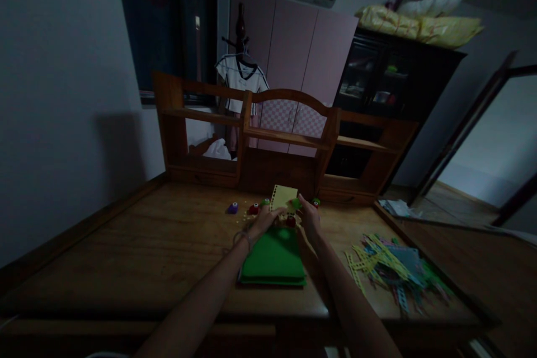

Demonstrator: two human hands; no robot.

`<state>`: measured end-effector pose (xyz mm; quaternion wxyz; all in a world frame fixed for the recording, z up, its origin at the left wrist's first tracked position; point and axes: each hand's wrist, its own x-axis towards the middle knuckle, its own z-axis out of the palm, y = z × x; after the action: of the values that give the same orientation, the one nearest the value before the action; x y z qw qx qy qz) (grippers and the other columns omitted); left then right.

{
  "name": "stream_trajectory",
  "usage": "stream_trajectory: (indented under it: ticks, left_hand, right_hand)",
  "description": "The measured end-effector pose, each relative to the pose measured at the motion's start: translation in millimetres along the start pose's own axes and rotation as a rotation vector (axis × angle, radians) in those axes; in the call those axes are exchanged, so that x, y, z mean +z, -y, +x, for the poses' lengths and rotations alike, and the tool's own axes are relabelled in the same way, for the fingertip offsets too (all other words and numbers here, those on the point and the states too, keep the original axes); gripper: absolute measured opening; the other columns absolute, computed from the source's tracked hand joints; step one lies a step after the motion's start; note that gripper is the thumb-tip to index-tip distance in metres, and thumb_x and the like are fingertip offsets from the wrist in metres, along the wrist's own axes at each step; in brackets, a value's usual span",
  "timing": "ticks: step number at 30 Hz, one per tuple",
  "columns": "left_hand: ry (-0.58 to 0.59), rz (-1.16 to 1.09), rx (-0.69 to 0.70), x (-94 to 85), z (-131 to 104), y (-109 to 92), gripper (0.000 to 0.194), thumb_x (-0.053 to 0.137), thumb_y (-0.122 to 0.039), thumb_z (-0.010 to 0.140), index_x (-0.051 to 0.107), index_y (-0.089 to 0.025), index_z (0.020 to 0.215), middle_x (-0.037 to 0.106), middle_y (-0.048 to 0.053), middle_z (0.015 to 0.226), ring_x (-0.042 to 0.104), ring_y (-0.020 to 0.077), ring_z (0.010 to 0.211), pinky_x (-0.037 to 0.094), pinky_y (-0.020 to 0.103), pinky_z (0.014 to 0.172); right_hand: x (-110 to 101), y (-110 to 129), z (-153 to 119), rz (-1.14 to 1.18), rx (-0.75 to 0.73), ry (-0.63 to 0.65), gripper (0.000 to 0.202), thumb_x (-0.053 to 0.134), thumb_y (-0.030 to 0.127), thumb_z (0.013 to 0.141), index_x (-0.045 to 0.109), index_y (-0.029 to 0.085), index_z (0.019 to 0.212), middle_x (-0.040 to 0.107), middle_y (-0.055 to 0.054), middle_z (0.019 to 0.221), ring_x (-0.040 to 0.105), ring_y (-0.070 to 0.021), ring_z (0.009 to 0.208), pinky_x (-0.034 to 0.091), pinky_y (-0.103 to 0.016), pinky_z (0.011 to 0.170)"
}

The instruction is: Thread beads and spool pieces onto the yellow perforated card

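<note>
A yellow sheet (286,196) with a row of punched holes down its left edge stands tilted above the desk. My left hand (267,216) grips its lower left part between closed fingers. My right hand (309,215) is closed around a small green craft punch (296,203) at the sheet's lower right. Just below the hands sits a red punch (291,221). Under my left wrist lies a stack of green sheets (274,257). To the left are a purple punch (233,208), another red punch (254,208) and a green one (265,201).
A red and green punch (316,202) stands behind my right hand. Small pale paper bits lie around the punches. On the right, a heap of punched paper strips (390,263) covers the desk (168,246). A wooden shelf unit (289,140) borders the back; a wall rises at left.
</note>
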<state>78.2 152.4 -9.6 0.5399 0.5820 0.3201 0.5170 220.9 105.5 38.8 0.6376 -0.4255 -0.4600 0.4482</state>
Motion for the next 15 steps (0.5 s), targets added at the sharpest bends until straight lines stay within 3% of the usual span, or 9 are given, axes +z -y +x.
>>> stream_trajectory:
  ticks: [5, 10, 15]
  left_hand:
    - [-0.144, -0.001, 0.02, -5.4, 1.9, -3.5, 0.034, 0.058, -0.048, 0.073, 0.059, -0.014, 0.074, 0.051, -0.003, 0.05, 0.043, 0.0083, 0.04, 0.031, 0.019, 0.04]
    - [-0.259, -0.017, 0.088, -10.8, 0.6, -10.8, 0.035, 0.053, -0.051, 0.076, 0.056, -0.016, 0.08, 0.053, -0.003, 0.061, 0.043, 0.007, 0.042, 0.028, 0.018, 0.04]
    - [-0.213, 0.005, 0.088, -9.6, 0.2, -10.8, 0.037, 0.052, -0.054, 0.076, 0.056, -0.017, 0.077, 0.052, -0.003, 0.06, 0.043, 0.0072, 0.042, 0.027, 0.019, 0.04]
  right_hand:
    - [-1.7, -2.9, 1.4, 0.02, 0.017, 0.044, 0.039, 0.058, 0.052, 0.073, 0.069, 0.019, 0.091, 0.067, -0.007, 0.1, 0.061, -0.0211, 0.08, 0.039, -0.025, 0.054]
    - [-1.4, -5.3, 5.4, 0.084, 0.023, 0.054, 0.04, 0.06, 0.052, 0.071, 0.071, 0.016, 0.087, 0.068, -0.008, 0.093, 0.061, -0.0198, 0.076, 0.044, -0.027, 0.062]
    - [-3.0, -4.8, 4.4, 0.098, 0.023, 0.058, 0.041, 0.061, 0.052, 0.071, 0.07, 0.017, 0.09, 0.068, -0.007, 0.089, 0.061, -0.0182, 0.069, 0.043, -0.027, 0.057]
